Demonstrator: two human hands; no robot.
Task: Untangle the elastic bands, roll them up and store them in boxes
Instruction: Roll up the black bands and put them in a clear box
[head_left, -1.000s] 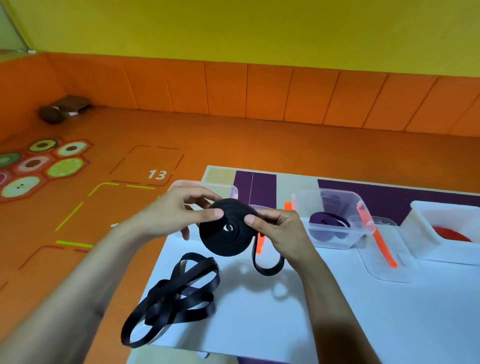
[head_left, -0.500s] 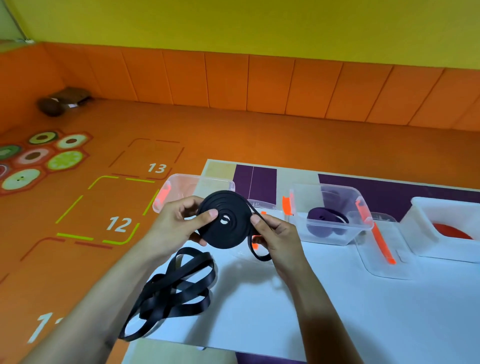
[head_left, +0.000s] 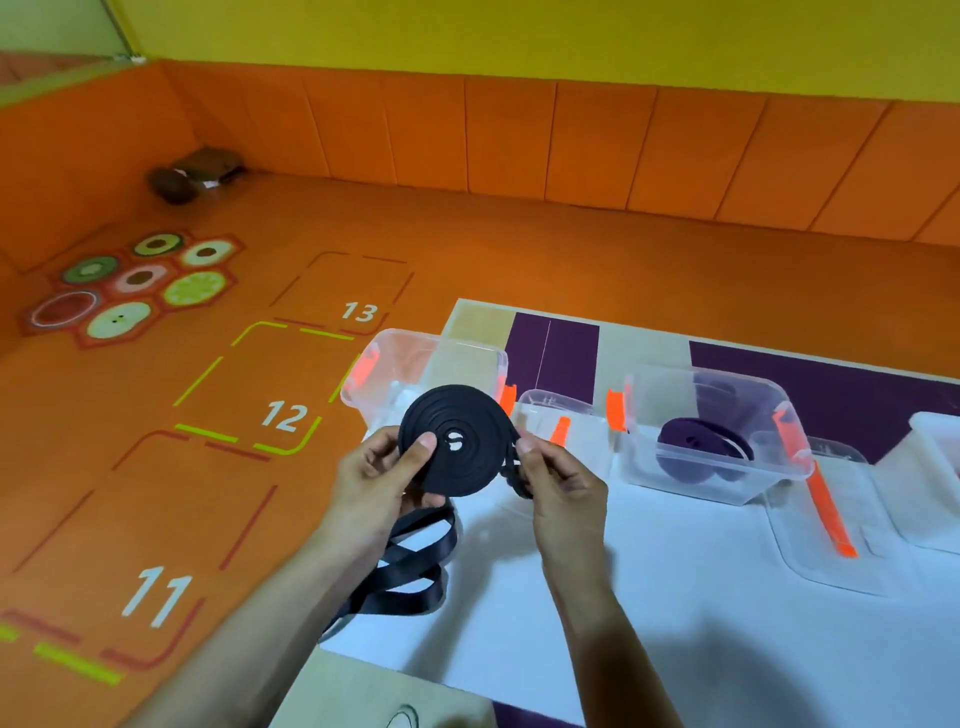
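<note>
Winding looks nearly done: the once-dangling tail (head_left: 513, 470) now hugs the black coil (head_left: 457, 441), held before the empty box (head_left: 441, 345). Left hand (head_left: 376, 480) clamps it; fingers of the right hand (head_left: 561, 480) pinch its end.

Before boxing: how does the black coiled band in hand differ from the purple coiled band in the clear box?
Black coiled elastic band is gripped by left hand and right hand; purple coiled elastic band lies in the clear plastic box. Black trails a loose tail; purple's end is unclear. Both are flat spirals.
</note>
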